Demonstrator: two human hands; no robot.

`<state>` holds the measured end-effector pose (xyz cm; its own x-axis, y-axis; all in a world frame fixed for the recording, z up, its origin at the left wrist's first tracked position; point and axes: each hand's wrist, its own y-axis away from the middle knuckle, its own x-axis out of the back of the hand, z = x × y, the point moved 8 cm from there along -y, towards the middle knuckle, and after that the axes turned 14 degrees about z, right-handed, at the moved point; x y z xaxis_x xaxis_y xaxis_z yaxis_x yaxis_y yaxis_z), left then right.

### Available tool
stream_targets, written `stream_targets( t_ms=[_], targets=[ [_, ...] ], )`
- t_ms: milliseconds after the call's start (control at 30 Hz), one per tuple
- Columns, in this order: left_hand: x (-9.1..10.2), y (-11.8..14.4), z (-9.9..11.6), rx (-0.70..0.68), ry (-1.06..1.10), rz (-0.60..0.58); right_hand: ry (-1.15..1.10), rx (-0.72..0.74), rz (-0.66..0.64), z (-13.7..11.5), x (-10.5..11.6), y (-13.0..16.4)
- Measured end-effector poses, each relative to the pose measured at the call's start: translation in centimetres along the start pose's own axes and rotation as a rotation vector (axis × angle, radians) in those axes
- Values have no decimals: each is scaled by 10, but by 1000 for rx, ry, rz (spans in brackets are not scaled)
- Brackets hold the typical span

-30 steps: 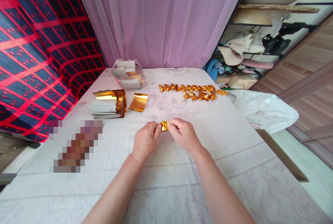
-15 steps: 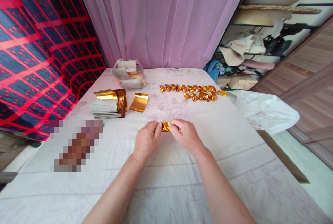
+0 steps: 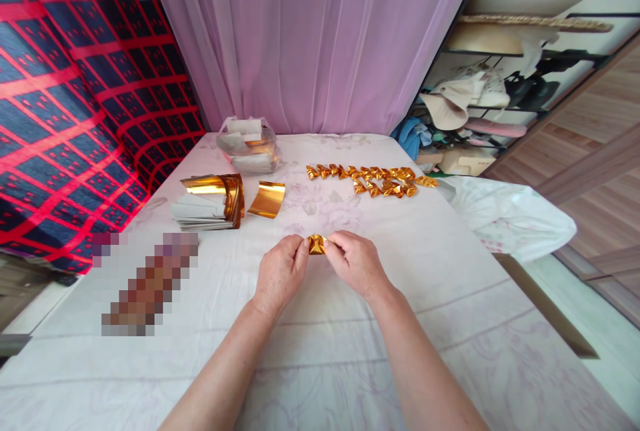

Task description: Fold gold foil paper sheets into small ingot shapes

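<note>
Both hands meet over the middle of the surface [image 3: 450,271], which is covered with a pale flowered cloth. The left hand [image 3: 280,274] and right hand [image 3: 356,264] each pinch one side of a small gold foil piece [image 3: 316,244] with their fingertips, holding it just above the cloth. Farther back lie rows of folded gold pieces [image 3: 380,179]. To the left sit a stack of foil sheets [image 3: 210,201], one curled sheet [image 3: 267,199] beside it, and a clear bag [image 3: 247,144].
</note>
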<state>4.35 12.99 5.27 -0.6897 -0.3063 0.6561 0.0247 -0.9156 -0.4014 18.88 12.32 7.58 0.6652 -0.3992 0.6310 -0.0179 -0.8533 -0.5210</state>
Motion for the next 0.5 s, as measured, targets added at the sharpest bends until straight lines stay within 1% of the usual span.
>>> stream_targets(
  t_ms=[167, 267, 367, 500],
  targets=[
    [2, 1, 5, -69, -81, 32, 53, 40, -33, -2, -4, 1],
    [1, 2, 8, -96, -136, 32, 153, 39, 7, -1, -2, 1],
    [0, 2, 6, -85, -200, 39, 220, 39, 29, -2, -3, 1],
    [-2, 3, 1, -64, -252, 25, 211, 35, -14, -4, -6, 2]
  ],
)
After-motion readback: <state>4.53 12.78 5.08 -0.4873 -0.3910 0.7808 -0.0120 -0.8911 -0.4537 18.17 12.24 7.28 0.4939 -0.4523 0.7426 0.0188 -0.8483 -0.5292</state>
